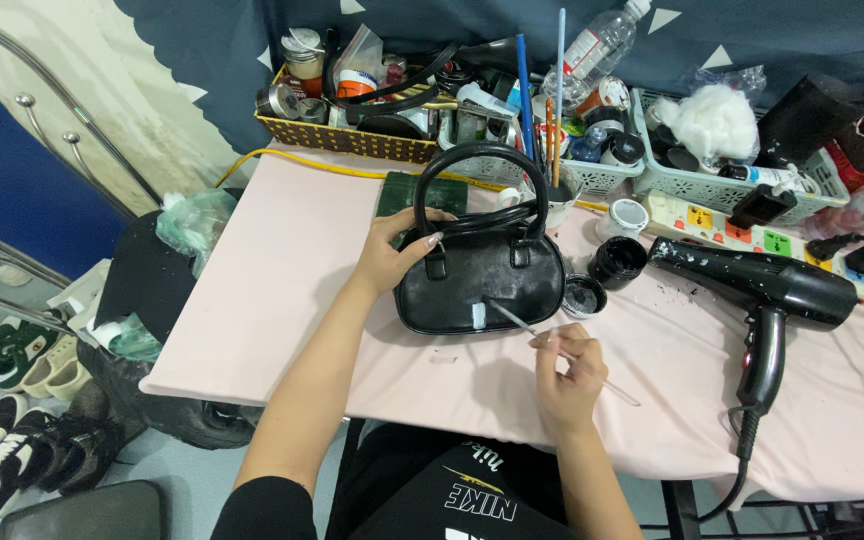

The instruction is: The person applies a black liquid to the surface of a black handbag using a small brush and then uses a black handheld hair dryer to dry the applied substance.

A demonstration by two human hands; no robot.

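- Table (282,300) w/ pale pink cover fills most of the view; everything below sits on it.
- Black hair dryer (772,295) lies on its side at the right, nozzle toward centre, cord dropping off the front edge.
- Black glossy handbag (480,285) stands upright mid-table, loop handles up, w/ a small pale patch low on its front.
- Woven yellow basket (347,138) at the back left, crammed w/ jars, tins & tubes; pale plastic basket (732,185) at the back right w/ white cotton fluff in it.
- White power strip (752,235) w/ coloured switches lies between plastic basket & dryer.
- Left hand (392,255) grips the bag's left top end by the handle base, fingers curled over the top, thumb at the side: closed on it.
- Right hand (567,375) is in front of the bag, fingers pinched shut round a thin brush (552,345); brush tip is at the bag's lower front, near the pale patch.
- Small black jar (617,262) & its open lid (584,296) sit just right of the bag, lid almost touching it.
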